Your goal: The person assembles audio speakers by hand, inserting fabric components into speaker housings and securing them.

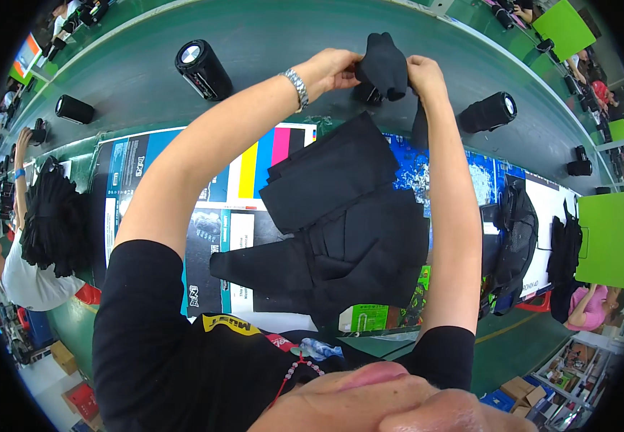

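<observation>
We have the cloth [384, 61] raised over the belt [276, 54], beyond the far edge of the tabletop [119, 209]; our left hand [332, 70] pinches its left side between thumb and bent fingers, and our right hand [425, 75] is nearly closed at its right side, seemingly pinching it too, though the fingertips are partly hidden.

A dark object [367, 93] sits just below the cloth, near the belt's near edge; we cannot tell whether the cloth touches it. If the cloth folds or twists between our hands, it could snag on that object; a sideways pull could tip the object over; if the belt runs, it could carry the object away from us. A dark strip [419, 124] hangs beside our right forearm; it could catch as the arm comes back. The far pile [333, 169], at the middle of the tabletop's far edge, lies askew; a brush of a forearm could slide it onto the near pile [376, 266], which reaches toward the tabletop's near edge.

We count one cloth in our hands, one strip and two piles; along the belt we count four clear cylinders, two toward its left end [204, 70] [74, 109], two toward its right [488, 113] [580, 163]; smaller shapes at both ends are too small to count.
</observation>
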`<state>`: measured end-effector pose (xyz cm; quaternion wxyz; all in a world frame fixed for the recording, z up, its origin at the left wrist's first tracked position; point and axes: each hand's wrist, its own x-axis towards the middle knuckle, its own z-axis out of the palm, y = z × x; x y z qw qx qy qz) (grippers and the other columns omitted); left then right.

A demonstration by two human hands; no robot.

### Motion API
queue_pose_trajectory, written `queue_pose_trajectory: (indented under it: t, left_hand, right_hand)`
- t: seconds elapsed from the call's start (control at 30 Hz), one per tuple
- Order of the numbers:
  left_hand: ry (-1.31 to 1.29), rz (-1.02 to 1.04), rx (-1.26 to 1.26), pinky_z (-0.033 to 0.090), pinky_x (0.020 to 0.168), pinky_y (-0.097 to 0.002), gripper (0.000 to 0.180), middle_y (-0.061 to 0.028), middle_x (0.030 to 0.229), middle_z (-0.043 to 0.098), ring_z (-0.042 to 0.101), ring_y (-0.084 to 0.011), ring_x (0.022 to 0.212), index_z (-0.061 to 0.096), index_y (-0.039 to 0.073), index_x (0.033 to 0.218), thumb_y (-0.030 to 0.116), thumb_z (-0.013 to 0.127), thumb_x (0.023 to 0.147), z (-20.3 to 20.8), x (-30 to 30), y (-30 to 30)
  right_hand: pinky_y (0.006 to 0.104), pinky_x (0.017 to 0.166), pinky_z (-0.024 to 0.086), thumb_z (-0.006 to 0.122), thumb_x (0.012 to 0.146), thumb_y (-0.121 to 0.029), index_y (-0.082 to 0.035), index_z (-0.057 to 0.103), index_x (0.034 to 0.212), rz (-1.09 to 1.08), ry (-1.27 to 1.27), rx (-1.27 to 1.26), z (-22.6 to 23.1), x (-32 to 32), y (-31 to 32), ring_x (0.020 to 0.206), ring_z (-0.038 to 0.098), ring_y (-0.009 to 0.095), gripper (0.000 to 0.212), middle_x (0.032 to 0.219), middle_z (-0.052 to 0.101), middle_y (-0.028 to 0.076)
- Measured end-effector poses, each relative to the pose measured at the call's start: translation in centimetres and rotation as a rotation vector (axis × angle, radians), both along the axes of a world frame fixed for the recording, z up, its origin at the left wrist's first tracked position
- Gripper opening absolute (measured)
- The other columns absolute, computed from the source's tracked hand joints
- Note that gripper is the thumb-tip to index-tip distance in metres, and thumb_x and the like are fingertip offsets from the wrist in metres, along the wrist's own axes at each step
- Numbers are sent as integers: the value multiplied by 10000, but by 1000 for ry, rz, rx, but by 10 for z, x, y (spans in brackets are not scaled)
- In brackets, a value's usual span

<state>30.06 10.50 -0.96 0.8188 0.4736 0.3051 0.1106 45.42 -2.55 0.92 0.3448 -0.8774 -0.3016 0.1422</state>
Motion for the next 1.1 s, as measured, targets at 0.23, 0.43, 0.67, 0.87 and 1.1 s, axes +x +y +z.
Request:
queue_pose_trajectory:
  t: [0.23,0.43,0.67,0.87,1.1]
  left_hand:
    - [-65,-94,185,501,800,-286,412,-50,970,663,631,-182,825,635,21,993,413,648,869,13,37,-6]
    - [-143,-61,96,498,759,-321,259,-69,873,674,635,-167,791,654,24,942,275,608,898,-24,67,-22]
    - [148,329,1725,469,850,-393,340,-76,1084,679,618,-246,1025,672,83,1057,343,508,911,-107,65,-1]
    - [-142,357,1267,465,807,-312,493,-110,911,675,602,-187,836,672,2,968,435,439,992,-70,77,-30]
    - [-687,144,-643,530,766,-436,578,-150,823,645,627,-315,773,614,32,901,567,397,926,-1,42,-44]
  right_hand:
    - [377,825,518,586,787,-257,-95,726,978,-28,38,-84,-16,17,-7,921,672,306,287,971,694,176]
    - [354,742,522,584,780,-219,-23,718,887,3,86,-19,-17,23,-20,819,687,298,260,853,699,178]
    - [435,832,509,608,776,-258,-118,732,881,-99,-227,-41,-65,8,-27,952,648,364,215,944,697,165]
    - [435,859,502,608,765,-258,-135,730,946,-88,-226,-114,-72,36,-42,981,640,367,251,992,688,171]
    - [276,446,370,532,954,-384,2,636,946,-134,869,639,-23,-56,-42,846,654,156,400,785,634,56]
